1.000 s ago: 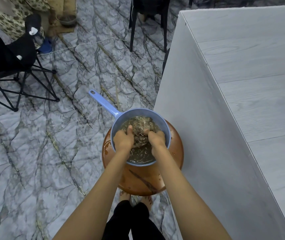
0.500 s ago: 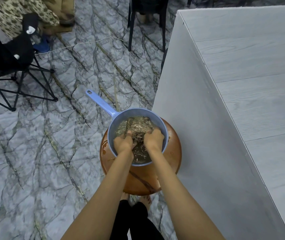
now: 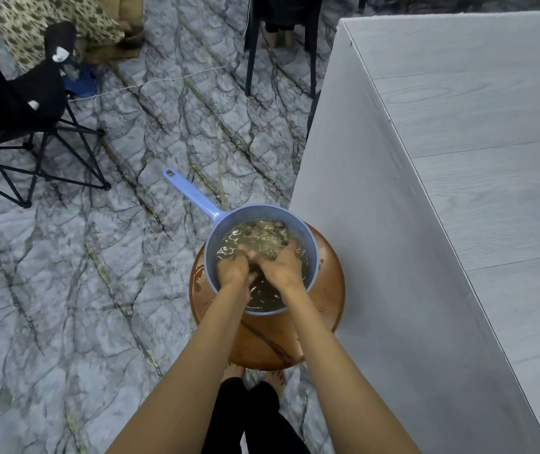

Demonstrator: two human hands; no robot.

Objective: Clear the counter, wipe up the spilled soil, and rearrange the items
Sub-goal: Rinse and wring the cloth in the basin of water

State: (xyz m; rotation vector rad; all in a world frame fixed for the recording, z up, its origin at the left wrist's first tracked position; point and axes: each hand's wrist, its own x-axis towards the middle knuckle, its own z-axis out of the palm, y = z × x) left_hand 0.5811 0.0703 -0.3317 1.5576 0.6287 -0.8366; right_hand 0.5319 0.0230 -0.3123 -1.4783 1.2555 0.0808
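Pushed down underwater: cloth (image 3: pixel 263 239); left hand (image 3: pixel 232 270), right hand (image 3: pixel 283 268) clutch it (marble floor (image 3: pixel 98 290), grey counter (image 3: pixel 458 126) beside).

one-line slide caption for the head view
Left hand and right hand grip a sodden cloth under murky water in a blue dipper on a brown stool beside the grey counter

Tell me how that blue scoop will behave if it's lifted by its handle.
Likely heavy for its size: the blue scoop is nearly full of murky water with a soaked cloth in it. Lifted by the long handle alone, it would probably tip and slosh. Its wet plastic may be slippery.
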